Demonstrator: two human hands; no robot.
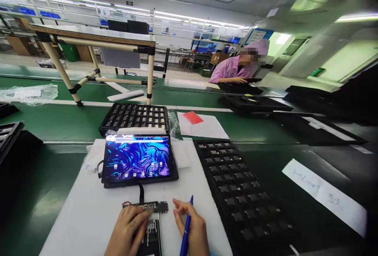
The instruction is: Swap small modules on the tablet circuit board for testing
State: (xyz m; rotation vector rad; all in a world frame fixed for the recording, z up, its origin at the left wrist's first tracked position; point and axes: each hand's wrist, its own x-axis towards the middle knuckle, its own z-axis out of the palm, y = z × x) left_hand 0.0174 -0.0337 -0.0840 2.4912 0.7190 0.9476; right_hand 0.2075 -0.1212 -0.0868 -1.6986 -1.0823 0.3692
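My left hand [128, 228] lies over an opened device [152, 232], its bent fingers pressed together on the circuit board [147, 206] at the top. A small dark square module [163, 207] sits at the board's right end. From the board, a black flat cable [141, 193] runs up to a lit tablet screen [137, 157] showing blue and purple swirls with icons. My right hand [193, 228] holds a blue pen [186, 234], tip upward. Its thumb and forefinger are apart, just right of the module and not touching it. What lies under my left fingertips is hidden.
White foam sheet [71, 216] covers the green bench. A black tray [236, 185] of small parts stands along its right edge, another tray [134, 116] behind the screen. A red sheet [193, 117] rests on white foam. Across the bench sits a person in pink [230, 69].
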